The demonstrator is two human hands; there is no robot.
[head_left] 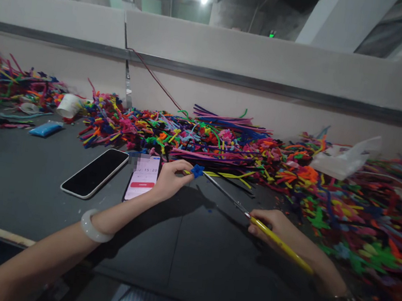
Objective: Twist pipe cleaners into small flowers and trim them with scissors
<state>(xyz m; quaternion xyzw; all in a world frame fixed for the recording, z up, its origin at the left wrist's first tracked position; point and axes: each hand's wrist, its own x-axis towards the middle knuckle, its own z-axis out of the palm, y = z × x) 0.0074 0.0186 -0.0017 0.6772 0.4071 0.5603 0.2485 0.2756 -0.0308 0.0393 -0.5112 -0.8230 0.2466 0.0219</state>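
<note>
My left hand (pixel 173 179) pinches a small blue pipe-cleaner flower (pixel 197 171) between thumb and fingers, above the dark table. Closed around a yellow-handled tool (pixel 277 243) with a long, thin metal shaft, my right hand (pixel 268 224) is to the right of the flower. The shaft's tip reaches the flower's right edge; whether it touches cannot be made out. Blur hides the tool's exact kind. Beyond my hands lies a long heap of coloured pipe cleaners (pixel 219 145), with many short shaped pieces among them.
A black-screened phone (pixel 95 174) and a lit phone (pixel 142 182) lie left of my left hand. Farther left are a blue packet (pixel 46 128) and a white cup (pixel 69 106). A crumpled plastic bag (pixel 344 161) rests on the right-hand heap. A pale partition (pixel 270 66) runs behind.
</note>
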